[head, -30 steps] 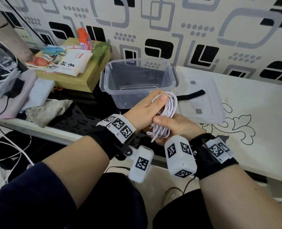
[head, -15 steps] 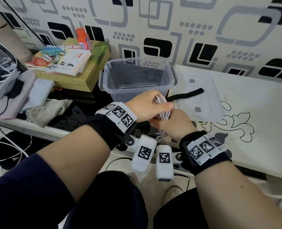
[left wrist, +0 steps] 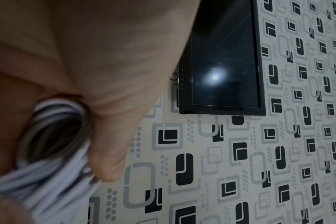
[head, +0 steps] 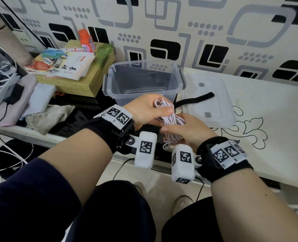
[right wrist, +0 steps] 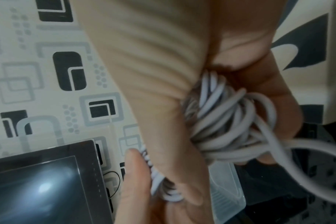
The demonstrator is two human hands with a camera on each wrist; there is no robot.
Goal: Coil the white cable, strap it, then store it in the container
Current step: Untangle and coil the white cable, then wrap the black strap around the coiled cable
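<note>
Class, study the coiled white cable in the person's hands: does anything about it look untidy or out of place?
Yes. The white cable, gripped by the left hand and right hand, is a squashed, crisscrossed bundle, with loose loops dangling below the right hand. The black strap lies unused on the lid beside the container.

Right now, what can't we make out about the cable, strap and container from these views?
- Cable ends: the white cable is bunched in the left hand and right hand; head view shows no plugs, wrist views blur it.
- Black strap: near end hidden behind the hands, head view.
- Container: front floor covered by the left hand.
- Each grip: fingers hidden behind palms in wrist views.
</note>
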